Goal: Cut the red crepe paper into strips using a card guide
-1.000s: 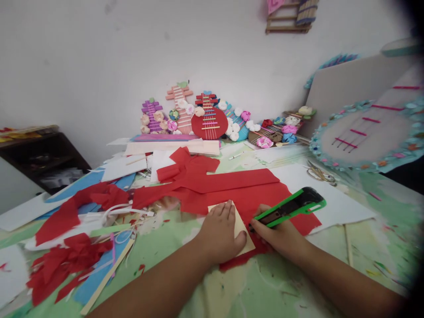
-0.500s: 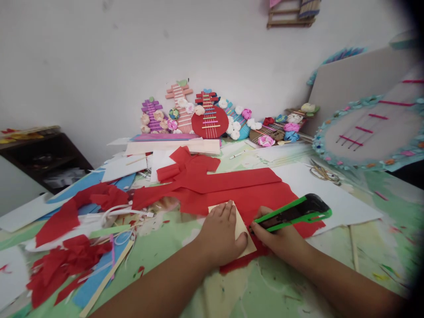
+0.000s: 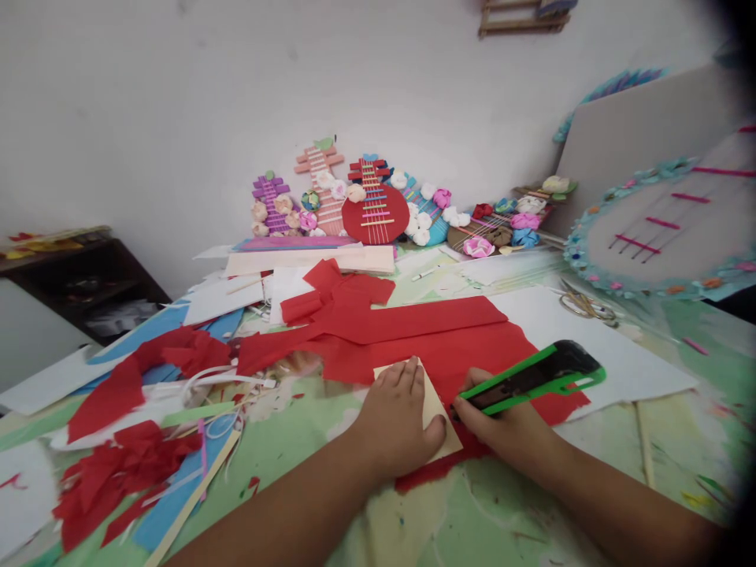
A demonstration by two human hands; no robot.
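My left hand (image 3: 397, 417) lies flat on a pale yellow card (image 3: 437, 409), pressing it onto a large red sheet (image 3: 490, 346) that looks like crepe paper. The fingers point away from me and the thumb rests at the card's right side. A green and black utility knife (image 3: 537, 378) is gripped in my right hand (image 3: 502, 421) like a pen, its handle slanting up to the right. The knife's front end is near the card's right edge, over the red paper; fingers hide the blade, so whether it touches cannot be told.
Red scraps (image 3: 127, 480), blue strips (image 3: 171, 504) and a wooden stick (image 3: 194, 500) lie to the left. White paper (image 3: 626, 362) and scissors (image 3: 584, 303) are at the right. Several decorated paper instruments, including a red one (image 3: 378, 213), lean against the wall.
The view has shifted slightly. My right hand and the knife appear a little farther right; my left hand stays on the card.
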